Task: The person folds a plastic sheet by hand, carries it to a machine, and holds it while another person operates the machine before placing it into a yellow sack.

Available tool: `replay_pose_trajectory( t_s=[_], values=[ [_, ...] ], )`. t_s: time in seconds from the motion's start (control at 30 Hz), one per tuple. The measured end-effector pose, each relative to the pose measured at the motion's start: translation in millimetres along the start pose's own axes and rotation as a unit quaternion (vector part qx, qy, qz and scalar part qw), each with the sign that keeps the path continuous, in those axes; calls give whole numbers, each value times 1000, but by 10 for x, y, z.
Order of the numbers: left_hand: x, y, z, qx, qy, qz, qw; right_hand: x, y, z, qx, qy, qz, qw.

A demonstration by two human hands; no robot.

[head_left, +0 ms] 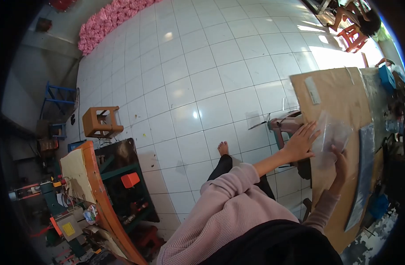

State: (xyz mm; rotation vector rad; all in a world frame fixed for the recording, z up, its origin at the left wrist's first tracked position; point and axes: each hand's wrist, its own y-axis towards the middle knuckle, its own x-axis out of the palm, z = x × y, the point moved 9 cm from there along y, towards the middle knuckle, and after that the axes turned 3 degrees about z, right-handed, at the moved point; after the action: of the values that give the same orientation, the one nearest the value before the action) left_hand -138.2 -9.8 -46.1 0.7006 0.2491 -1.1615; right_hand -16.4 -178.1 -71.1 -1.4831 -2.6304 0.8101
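Note:
Clear, see-through plastic (332, 132), like thin sheets or bags, lies over the brown board-topped table (339, 92) at the right. My left hand (301, 141) rests on the left edge of the plastic with its fingers stretched out. Under the plastic's lower right part, my right hand (340, 163) has its fingers bent at the plastic, partly seen through it; its thumb side touches the film. A reddish and green machine (284, 126) stands at the table's left edge, just beside my left hand.
A long grey metal strip (363, 176) lies along the table's right side. An orange-brown stool (98, 123) and an orange-edged workbench (101, 194) stand at the left. Pink bundles (107, 24) are piled at the back. A person (359, 20) is near a red stool (353, 37).

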Motion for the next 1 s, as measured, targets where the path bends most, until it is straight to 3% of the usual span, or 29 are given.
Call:
replay_pose_trajectory(
  t_s=[0.03,0.07,0.13,0.2,0.23,0.27,0.3,0.33,0.37,0.4,0.43,0.5,0.57,0.7,0.8,0.83,0.93,0.97,1.0],
  values=[
    [-160,-186,-132,-11,-34,12,999,369,-175,-227,-22,60,15,998],
    [-313,-402,-259,-23,-68,22,997,658,-224,-257,-28,4,-20,999],
    [-748,-1001,-766,-162,-171,95,967,1180,-282,-164,-35,-105,-90,990],
    [-868,-2033,-1560,-340,-100,101,930,1982,-374,-308,-119,-234,-137,955],
    [-949,-2579,-1902,-369,9,74,926,2309,-329,-157,-118,-318,-176,924],
    [-802,-3445,-2538,-361,60,129,922,2549,-210,106,-115,-399,-208,885],
    [-597,-4539,-3062,-447,125,-23,885,2718,-51,392,-140,-437,-226,859],
    [-925,-5199,-3169,-620,70,16,782,2912,160,767,-164,-472,-243,831],
    [-1127,-5953,-3329,-699,127,58,701,3086,506,1330,-129,-474,-307,815],
    [-1256,-6815,-3409,-797,81,235,551,3200,739,1998,-83,-467,-376,796],
    [-1282,-7503,-3690,-871,83,181,449,3330,1092,2533,-95,-471,-375,793],
    [-1292,-8022,-3961,-829,-48,376,411,3545,1783,3562,-114,-485,-379,780],
    [-1146,-8894,-4599,-827,-2,386,409,3670,2489,4414,-80,-481,-332,807],
    [-522,-9627,-5194,-861,11,403,310,3945,3476,5911,0,-472,-263,841],
    [14,-10036,-5542,-873,22,420,248,4007,4064,6467,22,-385,-151,910],
    [163,-10184,-5675,-874,30,425,232,4123,4158,6430,-39,-426,-193,883],
    [415,-10410,-6036,-875,65,432,209,4058,4391,6491,-96,-555,42,825],
    [446,-10417,-6132,-876,79,429,206,4100,4656,6927,-42,-557,-34,829],
    [475,-10405,-6212,-876,86,430,200,4071,4640,6877,-32,-545,7,838]
  ],
)
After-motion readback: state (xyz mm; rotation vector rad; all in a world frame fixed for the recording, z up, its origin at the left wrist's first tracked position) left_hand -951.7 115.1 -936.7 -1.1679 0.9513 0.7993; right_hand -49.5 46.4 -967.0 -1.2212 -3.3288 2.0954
